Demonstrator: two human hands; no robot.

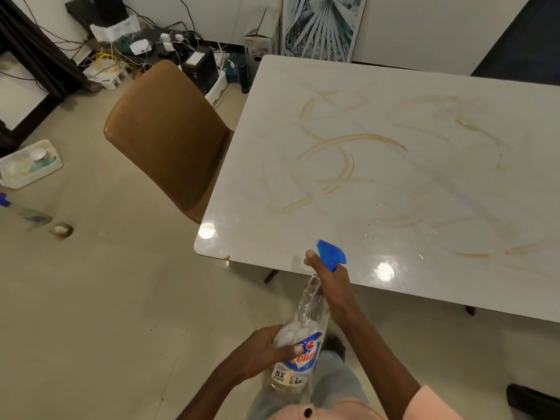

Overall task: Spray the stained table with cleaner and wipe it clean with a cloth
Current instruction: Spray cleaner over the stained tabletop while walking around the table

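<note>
A white glossy table [272,165] carries brown curved smear stains [348,144] over most of its top. I hold a clear spray bottle [303,334] with a blue trigger head [331,253] just off the table's near edge, the head reaching over it. My left hand [266,350] grips the bottle's labelled body from the left. My right hand [328,281] wraps the neck under the blue head. The nozzle points toward the tabletop. No cloth is visible.
A brown chair [169,137] stands against the table's left edge. On the floor at left are a white basket [30,163], another spray bottle [21,212] and a small cup [62,229]. Cables and boxes [145,53] crowd the far wall.
</note>
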